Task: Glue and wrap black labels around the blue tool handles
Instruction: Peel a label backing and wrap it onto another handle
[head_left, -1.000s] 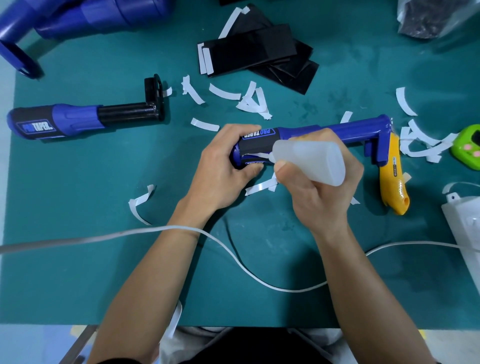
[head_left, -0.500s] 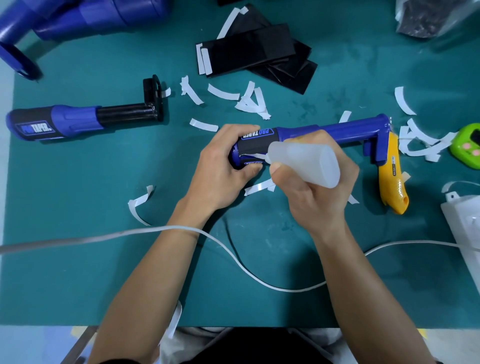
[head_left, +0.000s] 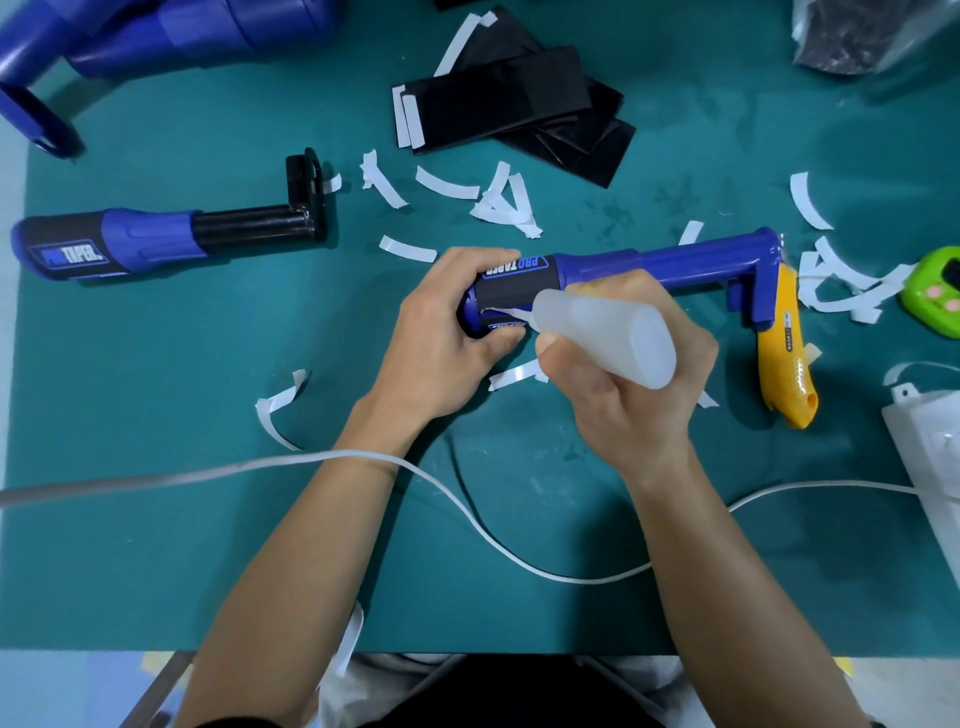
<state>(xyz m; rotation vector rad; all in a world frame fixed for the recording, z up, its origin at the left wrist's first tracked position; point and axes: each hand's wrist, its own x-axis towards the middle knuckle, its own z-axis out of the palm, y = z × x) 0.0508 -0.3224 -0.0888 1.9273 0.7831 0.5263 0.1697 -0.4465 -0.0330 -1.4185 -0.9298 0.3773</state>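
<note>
Running a thin bead of glue under the loose edge looks like the step in hand. The left hand (head_left: 441, 343) has its fingers curled tight around the butt of the blue tool (head_left: 670, 260), which lies near the middle of the counter (head_left: 156, 545) with its shaft pointing to 3 o'clock. The right hand (head_left: 628, 410) grips the translucent glue bottle (head_left: 613, 340), its fingers closed round the body. The nozzle sits at the seam of the black label (head_left: 511, 297), where a pale sliver shows. To do it well, I would squeeze lightly and draw the tip steadily along the seam, since a heavy squeeze would likely ooze onto the printed face. The left hand should hold the grip from rolling, with its thumb clear of the wet line until the edge is ready to press down. The yellow knife (head_left: 787, 364) lies just beside the tool's head, at 3 o'clock. Spare labels (head_left: 498, 101) wait at 12 o'clock, and a second tool (head_left: 145, 241) rests at 10 o'clock, among white backing strips (head_left: 447, 184).
</note>
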